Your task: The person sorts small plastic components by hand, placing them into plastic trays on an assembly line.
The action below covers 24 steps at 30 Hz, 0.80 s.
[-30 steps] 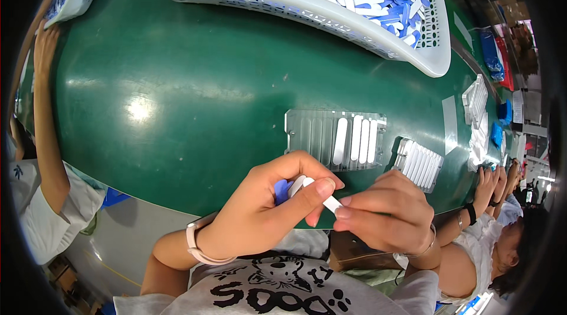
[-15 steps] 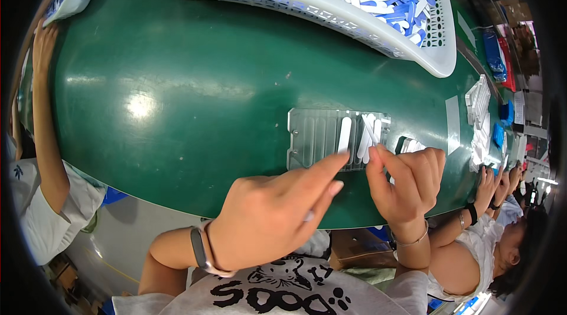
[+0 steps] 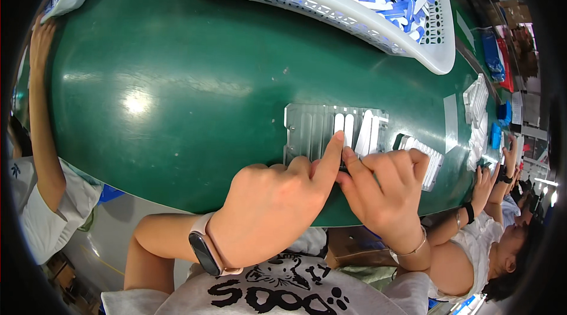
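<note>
A clear grooved tray (image 3: 300, 132) lies on the green table in front of me, its left grooves bare. Several white flat sticks with rounded ends, such as this slanting white stick (image 3: 365, 132), lie at its right side. My left hand (image 3: 274, 200) stretches its index finger onto one stick near the middle; its other fingers curl under, hiding whatever they may hold. Close beside it, my right hand (image 3: 384, 188) is pinched at the near end of the neighbouring white stick (image 3: 349, 129). Both hands cover the tray's near edge.
A white perforated basket (image 3: 413, 58) of blue and white sticks stands at the back. Right of my tray lies another filled tray (image 3: 434, 164). White stacked pieces (image 3: 475, 102) lie farther right. Co-workers' arms reach in at left (image 3: 44, 108) and right (image 3: 481, 194).
My right hand has moved left, and the stick it held aslant over the tray now lies beside the middle one. My left index finger has come down onto a stick.
</note>
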Each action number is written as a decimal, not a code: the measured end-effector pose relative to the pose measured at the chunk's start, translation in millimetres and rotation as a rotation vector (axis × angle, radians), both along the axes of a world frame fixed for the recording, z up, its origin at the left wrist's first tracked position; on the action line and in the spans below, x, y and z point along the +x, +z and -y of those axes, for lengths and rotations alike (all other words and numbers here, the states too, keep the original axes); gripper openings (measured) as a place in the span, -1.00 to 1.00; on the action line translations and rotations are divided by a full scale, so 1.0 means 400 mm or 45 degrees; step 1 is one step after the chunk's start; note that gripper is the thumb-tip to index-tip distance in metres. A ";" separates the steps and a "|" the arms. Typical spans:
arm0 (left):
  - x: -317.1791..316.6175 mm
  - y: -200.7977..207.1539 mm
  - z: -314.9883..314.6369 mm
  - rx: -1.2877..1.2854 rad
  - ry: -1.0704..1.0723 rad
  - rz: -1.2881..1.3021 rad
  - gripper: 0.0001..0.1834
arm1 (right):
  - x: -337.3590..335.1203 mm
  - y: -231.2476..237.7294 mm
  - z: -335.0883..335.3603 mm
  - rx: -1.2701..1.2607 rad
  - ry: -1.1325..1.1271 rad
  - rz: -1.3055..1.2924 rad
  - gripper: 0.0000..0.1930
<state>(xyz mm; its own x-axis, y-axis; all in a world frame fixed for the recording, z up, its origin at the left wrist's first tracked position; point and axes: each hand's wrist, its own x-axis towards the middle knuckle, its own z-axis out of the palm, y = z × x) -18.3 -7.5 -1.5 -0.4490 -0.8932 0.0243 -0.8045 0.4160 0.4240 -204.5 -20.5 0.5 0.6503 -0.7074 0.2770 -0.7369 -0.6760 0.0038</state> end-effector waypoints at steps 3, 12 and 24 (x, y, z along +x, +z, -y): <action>0.001 -0.006 -0.001 0.022 0.011 -0.039 -0.27 | -0.005 0.021 0.005 0.012 -0.167 0.046 -0.62; 0.019 0.002 0.000 0.397 0.078 -0.820 -0.61 | -0.048 0.025 0.001 0.224 -0.080 -0.177 -0.51; 0.060 0.021 -0.012 1.589 0.164 -1.725 -0.43 | -0.041 0.036 0.009 0.257 -0.072 0.321 -0.62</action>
<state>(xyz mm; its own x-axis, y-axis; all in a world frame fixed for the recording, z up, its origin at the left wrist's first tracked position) 5.7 -2.7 6.9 -0.6235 -0.6962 -0.3558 0.3104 -0.6381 0.7046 -220.8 -24.1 14.9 0.5373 -0.7972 0.2753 -0.7337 -0.6028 -0.3135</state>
